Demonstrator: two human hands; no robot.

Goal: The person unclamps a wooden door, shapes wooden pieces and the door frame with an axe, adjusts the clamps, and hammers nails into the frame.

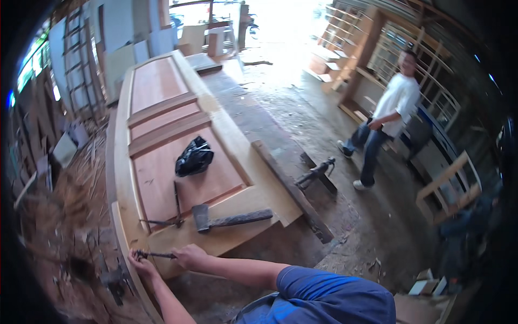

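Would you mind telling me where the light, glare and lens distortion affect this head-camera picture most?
Head view: daylight blows out the open doorway to white; the door panel bows with the fisheye, its edges curving; the corners fall to black; the left hand and right hand on the thin metal tool are lit but soft.

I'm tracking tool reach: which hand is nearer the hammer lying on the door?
Right. The right hand grips the thin rod just below the hammer; the left hand sits farther left, at the rod's end.

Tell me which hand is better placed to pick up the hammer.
Right, probably. The right hand lies just below the hammer on the door; the left hand sits farther off, gripping the threaded rod.
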